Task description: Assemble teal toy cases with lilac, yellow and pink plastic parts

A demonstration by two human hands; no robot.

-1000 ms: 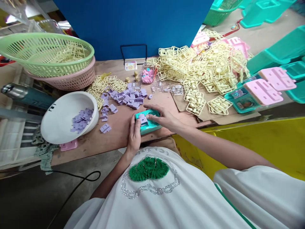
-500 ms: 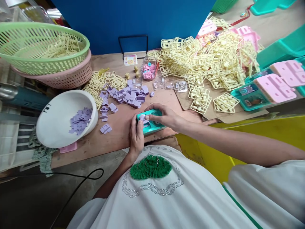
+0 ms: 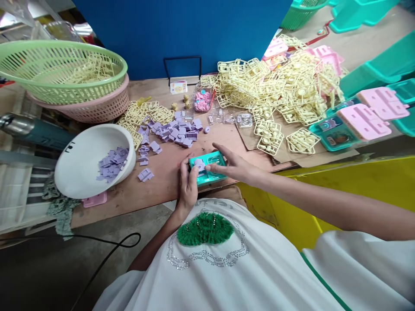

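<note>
A small teal plastic tray (image 3: 210, 170) lies near the front edge of the brown worktop (image 3: 165, 181). My left hand (image 3: 188, 185) grips its left end, thumb on top. My right hand (image 3: 231, 166) rests over its right side, fingertips pinching a small lilac piece (image 3: 199, 164) onto the tray. A pile of lilac plastic pieces (image 3: 177, 131) lies just behind the tray. More of them fill a tilted white bowl (image 3: 84, 168) at the left.
Cream plastic sprue frames (image 3: 275, 93) are heaped at the back right. Stacked green (image 3: 61, 71) and pink baskets stand at the back left. Pink and teal toy parts (image 3: 363, 119) sit far right. A yellow bin (image 3: 356, 185) stands right of me; a black cable (image 3: 106, 248) runs on the floor.
My right hand slid slightly rightward along the teal tray while still pressing the lilac piece. My left hand keeps its grip. The view shifted a little.
</note>
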